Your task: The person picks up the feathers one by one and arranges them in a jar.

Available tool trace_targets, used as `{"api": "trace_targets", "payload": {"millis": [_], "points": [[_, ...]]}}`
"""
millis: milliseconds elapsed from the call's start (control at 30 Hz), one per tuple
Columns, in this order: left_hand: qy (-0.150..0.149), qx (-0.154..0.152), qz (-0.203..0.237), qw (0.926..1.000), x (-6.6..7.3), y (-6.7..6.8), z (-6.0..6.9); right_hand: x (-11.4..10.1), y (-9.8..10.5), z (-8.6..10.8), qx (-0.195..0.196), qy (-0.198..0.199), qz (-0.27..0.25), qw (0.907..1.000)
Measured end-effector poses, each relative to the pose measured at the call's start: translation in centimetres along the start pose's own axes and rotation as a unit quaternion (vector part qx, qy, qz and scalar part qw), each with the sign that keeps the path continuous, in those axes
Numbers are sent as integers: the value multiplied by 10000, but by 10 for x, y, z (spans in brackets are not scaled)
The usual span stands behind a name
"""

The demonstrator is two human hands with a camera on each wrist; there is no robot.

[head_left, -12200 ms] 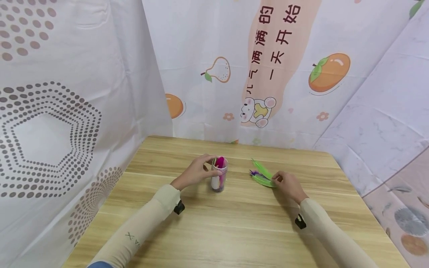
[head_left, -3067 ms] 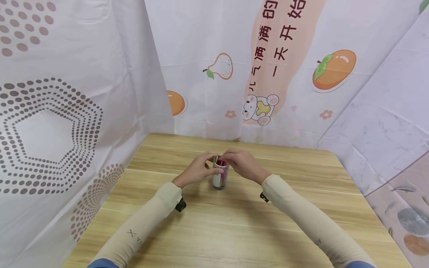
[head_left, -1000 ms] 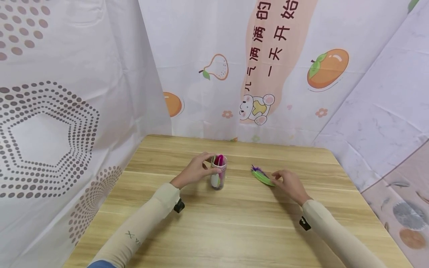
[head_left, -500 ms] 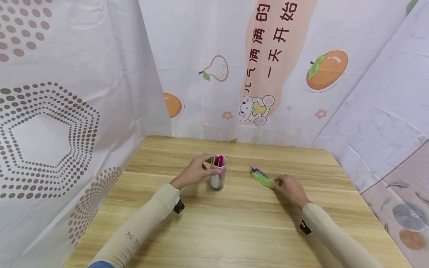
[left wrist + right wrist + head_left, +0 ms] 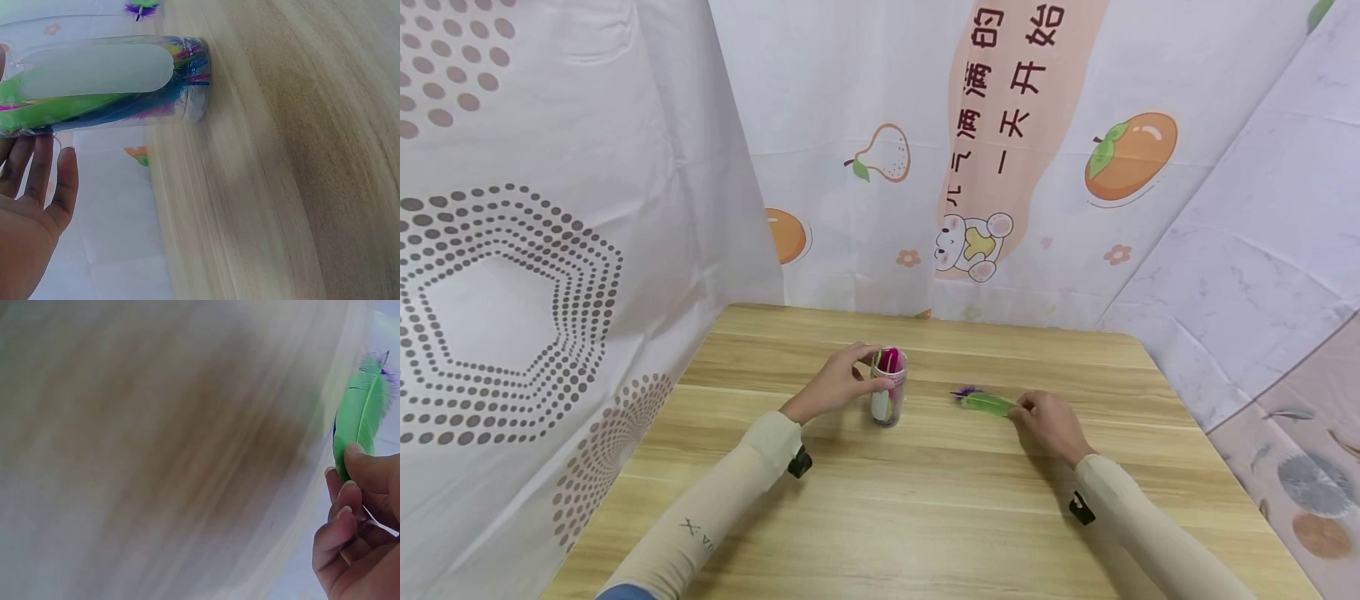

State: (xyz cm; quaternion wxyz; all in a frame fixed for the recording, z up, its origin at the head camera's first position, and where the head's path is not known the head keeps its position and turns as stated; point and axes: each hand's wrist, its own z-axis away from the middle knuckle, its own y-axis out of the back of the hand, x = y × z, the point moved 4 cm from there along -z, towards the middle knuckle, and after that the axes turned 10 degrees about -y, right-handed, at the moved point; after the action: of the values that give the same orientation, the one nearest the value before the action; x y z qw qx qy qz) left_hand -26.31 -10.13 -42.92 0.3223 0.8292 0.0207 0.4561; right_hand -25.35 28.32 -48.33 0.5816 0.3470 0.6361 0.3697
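Note:
A clear jar (image 5: pixel 887 400) with a white label stands upright on the table. Inside it are coloured feathers (image 5: pixel 87 109); green, blue and pink ones show through the wall in the left wrist view, and a magenta one (image 5: pixel 890 360) rises at the mouth. My left hand (image 5: pixel 844 385) holds the jar near its rim from the left. To the jar's right, my right hand (image 5: pixel 1051 423) pinches a green feather (image 5: pixel 362 409) by one end between thumb and fingers. A purple feather (image 5: pixel 967 392) lies mostly hidden behind the green one, its tip showing past it.
The wood-grain table (image 5: pixel 880 517) runs back to a white printed curtain (image 5: pixel 865 233). More patterned cloth (image 5: pixel 550 292) hangs along the left side. A small black device (image 5: pixel 801 462) sits at my left wrist, another (image 5: pixel 1081 507) at my right.
About three seconds ago my right hand was at the jar's mouth; since then it has moved right, with green and purple feathers. Their far ends have lately swung toward me. My left hand stays on the jar.

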Motion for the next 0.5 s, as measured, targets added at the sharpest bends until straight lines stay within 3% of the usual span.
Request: {"api": "trace_targets", "payload": {"millis": [500], "points": [[-32, 12, -64, 10000, 1, 0, 0, 2, 14, 0, 544, 100, -253, 9981]]}}
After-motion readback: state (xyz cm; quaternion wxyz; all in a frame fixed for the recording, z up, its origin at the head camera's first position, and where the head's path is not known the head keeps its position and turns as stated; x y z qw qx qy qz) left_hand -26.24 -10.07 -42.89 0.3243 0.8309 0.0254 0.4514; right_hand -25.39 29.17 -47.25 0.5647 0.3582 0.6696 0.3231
